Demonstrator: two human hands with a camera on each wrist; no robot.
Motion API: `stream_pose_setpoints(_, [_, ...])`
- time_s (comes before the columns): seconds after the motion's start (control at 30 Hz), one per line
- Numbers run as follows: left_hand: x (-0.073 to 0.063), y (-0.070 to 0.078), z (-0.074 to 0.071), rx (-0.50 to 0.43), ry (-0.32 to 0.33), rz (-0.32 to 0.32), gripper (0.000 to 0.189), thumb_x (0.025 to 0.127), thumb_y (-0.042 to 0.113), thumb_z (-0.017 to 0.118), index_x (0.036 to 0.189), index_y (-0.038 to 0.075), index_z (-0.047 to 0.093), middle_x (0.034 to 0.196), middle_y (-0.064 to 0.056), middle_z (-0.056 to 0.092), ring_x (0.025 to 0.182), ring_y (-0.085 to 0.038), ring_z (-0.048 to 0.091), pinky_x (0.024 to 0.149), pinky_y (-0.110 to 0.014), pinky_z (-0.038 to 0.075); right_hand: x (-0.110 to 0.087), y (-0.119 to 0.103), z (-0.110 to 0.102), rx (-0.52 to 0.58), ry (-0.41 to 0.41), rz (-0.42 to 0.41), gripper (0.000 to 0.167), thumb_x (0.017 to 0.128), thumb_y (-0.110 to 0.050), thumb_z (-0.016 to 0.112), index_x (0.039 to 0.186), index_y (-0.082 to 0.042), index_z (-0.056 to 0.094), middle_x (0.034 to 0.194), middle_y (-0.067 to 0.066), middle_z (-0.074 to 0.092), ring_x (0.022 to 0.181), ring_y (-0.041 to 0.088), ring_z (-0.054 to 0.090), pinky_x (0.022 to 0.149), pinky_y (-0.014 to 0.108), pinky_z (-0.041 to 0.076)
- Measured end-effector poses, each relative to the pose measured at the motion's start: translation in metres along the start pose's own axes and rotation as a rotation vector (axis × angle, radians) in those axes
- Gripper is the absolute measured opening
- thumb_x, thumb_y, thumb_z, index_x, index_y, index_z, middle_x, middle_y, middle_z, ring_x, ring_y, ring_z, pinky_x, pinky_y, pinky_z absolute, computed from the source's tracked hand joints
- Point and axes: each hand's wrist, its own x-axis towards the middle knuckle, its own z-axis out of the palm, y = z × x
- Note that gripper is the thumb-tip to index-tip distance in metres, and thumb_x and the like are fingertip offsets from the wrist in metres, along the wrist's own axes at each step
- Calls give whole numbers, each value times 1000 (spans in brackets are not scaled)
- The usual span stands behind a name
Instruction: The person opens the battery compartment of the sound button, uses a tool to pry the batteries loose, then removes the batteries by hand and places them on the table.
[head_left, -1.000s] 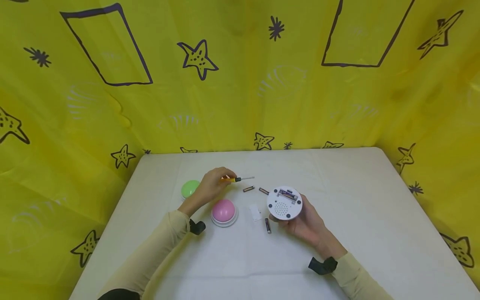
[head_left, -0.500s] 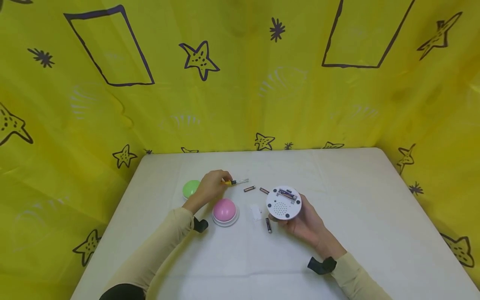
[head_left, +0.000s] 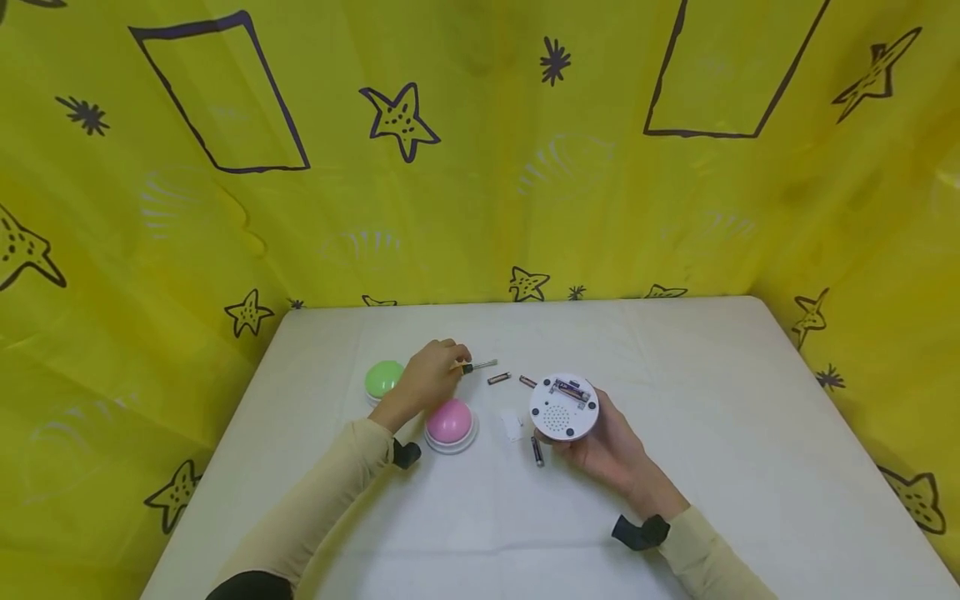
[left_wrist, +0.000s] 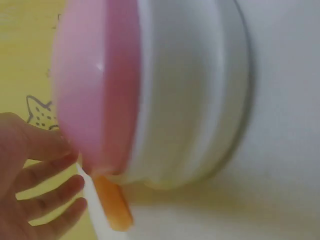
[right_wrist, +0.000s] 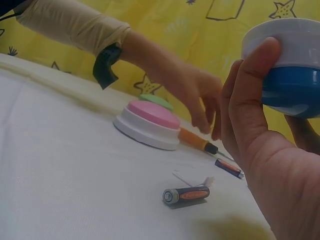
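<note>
My left hand is over the far side of the pink-domed button, its fingers loose. Just by its fingertips lies a screwdriver with an orange handle, on the table. In the left wrist view the fingers hang apart from that handle. My right hand grips a round white button, underside up, with its blue dome facing down. Its battery compartment is uncovered, with battery visible inside.
A green-domed button stands behind the left wrist. Loose batteries lie around the middle of the white table, one near the right hand. A small white cover lies between the buttons. Yellow curtain surrounds the table.
My left hand has brought the screwdriver slightly left and down to the table and let it go. The right hand has shifted slightly left with the blue-domed button.
</note>
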Motion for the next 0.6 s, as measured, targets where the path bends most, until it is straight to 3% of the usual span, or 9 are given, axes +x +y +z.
stream_pose_setpoints(0.37, [-9,43,-20,138,206,405,18,98,9,70,115,13,76,115,-5,75,106,-24,66,92,-35,60,3,1,1,15,9,0,56,113,-52,25,145,-23,61,145,15,59,126,38,59,93,30,53])
stream_pose_setpoints(0.47, [-14,56,-23,162,259,501,17,97,10,72,114,13,76,112,-4,76,106,-23,67,91,-33,60,5,1,2,-2,5,1,55,113,-51,25,148,-24,58,147,14,58,125,38,58,92,30,53])
stream_pose_setpoints(0.6, [-20,69,-26,196,326,583,17,97,12,73,113,15,77,110,-2,76,104,-21,68,87,-31,60,6,0,3,-35,27,10,54,112,-53,27,149,-25,56,147,13,58,126,38,58,92,30,53])
